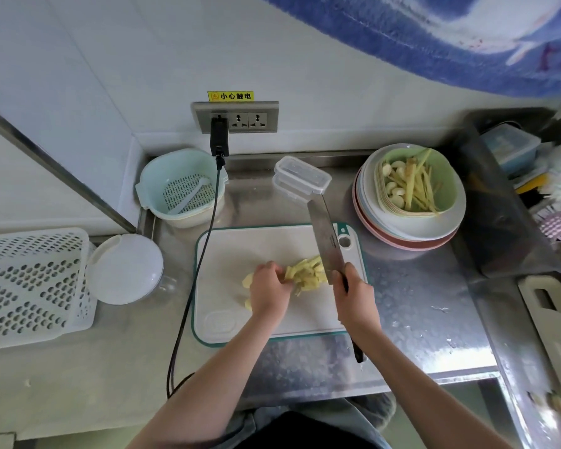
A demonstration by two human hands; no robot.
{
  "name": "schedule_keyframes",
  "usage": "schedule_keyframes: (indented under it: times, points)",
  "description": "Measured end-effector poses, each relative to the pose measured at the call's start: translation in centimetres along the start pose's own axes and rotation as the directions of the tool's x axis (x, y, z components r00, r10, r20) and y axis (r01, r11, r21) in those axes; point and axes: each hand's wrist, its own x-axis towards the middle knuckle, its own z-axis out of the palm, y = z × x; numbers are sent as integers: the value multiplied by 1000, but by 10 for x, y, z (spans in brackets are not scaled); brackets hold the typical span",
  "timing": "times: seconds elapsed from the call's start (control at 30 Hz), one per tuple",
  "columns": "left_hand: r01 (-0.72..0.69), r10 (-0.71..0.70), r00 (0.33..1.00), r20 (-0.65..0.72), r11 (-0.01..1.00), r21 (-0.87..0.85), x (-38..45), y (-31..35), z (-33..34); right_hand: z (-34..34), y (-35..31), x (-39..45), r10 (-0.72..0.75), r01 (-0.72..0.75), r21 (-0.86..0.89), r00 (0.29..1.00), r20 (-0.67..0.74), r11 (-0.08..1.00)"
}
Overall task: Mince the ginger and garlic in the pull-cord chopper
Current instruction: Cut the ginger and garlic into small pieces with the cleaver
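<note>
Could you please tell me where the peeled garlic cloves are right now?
In the head view, the garlic cloves lie in the green bowl atop the stacked plates, right of the cutting board, beside ginger strips.

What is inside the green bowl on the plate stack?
The green bowl holds peeled garlic cloves and ginger strips. Whatever lies beneath them on the bowl's floor is covered.

The tabletop's [418, 306] front right is left open. The back edge is crowded by strainer basket [180, 189], containers [300, 179] and stacked plates [408, 222]; the left is crossed by a cable [191, 286].
</note>
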Motion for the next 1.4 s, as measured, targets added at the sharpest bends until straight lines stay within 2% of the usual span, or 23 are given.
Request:
schedule_keyframes:
  times: [0.13,0.27,0.33,0.37,0.43,0.5,0.6,0.7,0.73,0.77,0.83,0.9,0.93,1.0,1.07,1.13,1.2,1.4]
  points:
    - [-17,21,997,75,998,-59,-1,-4,-5,-3,8,4,54,-54,-18,999,4,998]
    - [-94,66,981,181,984,149,-1,-2,-17,0,13,7,110,-109,-90,994,3,990]
    - [-77,46,977,209,986,145,2,-2,-18,3,14,6,123,-121,-128,992,13,984]
    - [-42,18,978,209,993,112,3,-2,-18,4,13,4,129,-125,-138,991,18,982]
    - [156,-138,971,197,985,-78,3,1,-11,9,12,2,132,-128,-146,991,14,981]
    - [340,-290,934,209,903,-264,1,8,-4,13,11,-1,129,-127,-160,992,3,979]
    - [372,-300,922,245,862,-344,2,13,9,17,8,-1,112,-107,-213,994,14,971]
    - [479,-353,878,324,684,-551,3,16,9,16,7,1,74,-64,-246,997,33,967]
    - [499,-380,867,323,654,-569,4,14,6,15,7,1,60,-52,-230,998,28,972]
    - [489,-387,872,299,668,-561,4,11,2,12,8,0,46,-42,-209,999,16,977]
    - [368,-322,930,177,816,-446,4,3,-10,7,12,-3,7,-8,-186,1000,-7,983]
    - [160,-158,987,28,959,-235,2,-7,-25,3,15,-8,-63,63,-212,998,7,975]
    - [65,-68,997,-38,994,-86,1,-13,-31,2,16,-11,-104,110,-235,994,37,966]
    - [-73,97,988,-118,978,196,-1,-23,-43,3,15,-14,-182,211,-280,975,129,937]
    - [-133,169,983,-76,930,342,-2,-36,-52,9,10,-17,-217,284,-313,949,231,906]
    - [-144,139,989,38,924,354,-1,-51,-55,17,4,-20,-215,322,-352,926,311,879]
    - [-151,124,986,107,941,303,-1,-60,-55,20,1,-20,-177,305,-389,927,331,869]
    - [-211,198,968,153,975,73,4,-59,-57,19,-1,-16,-68,113,-336,987,143,935]
